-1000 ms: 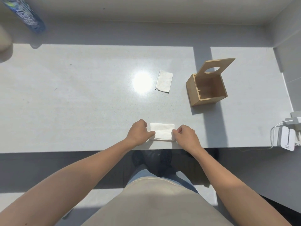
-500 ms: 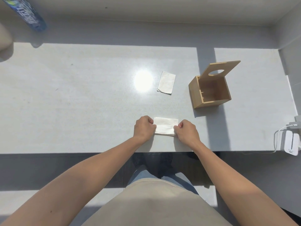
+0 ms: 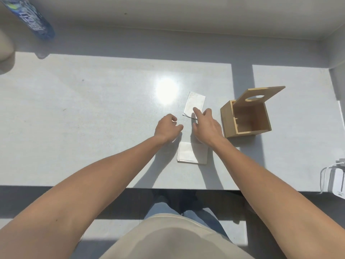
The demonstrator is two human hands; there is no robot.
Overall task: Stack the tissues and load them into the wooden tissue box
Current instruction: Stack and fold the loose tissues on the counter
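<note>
A folded white tissue stack (image 3: 192, 153) lies flat near the table's front edge, with no hand on it. A second folded tissue (image 3: 194, 103) lies farther back, left of the wooden tissue box (image 3: 246, 119). The box stands with its holed lid tipped up and its inside bare. My right hand (image 3: 206, 126) reaches forward with fingers spread; its fingertips touch the near end of the far tissue. My left hand (image 3: 168, 128) hovers beside it, fingers loosely curled, holding nothing.
A blue-labelled plastic bottle (image 3: 31, 19) lies at the far left corner beside a beige object (image 3: 5, 47). A white charger with a cable (image 3: 336, 182) sits at the right front edge. A bright sun glare (image 3: 166, 90) marks the grey table (image 3: 93, 118).
Both hands let go of the near tissue stack and moved forward toward the far tissue. The right hand opened and reached its near end.
</note>
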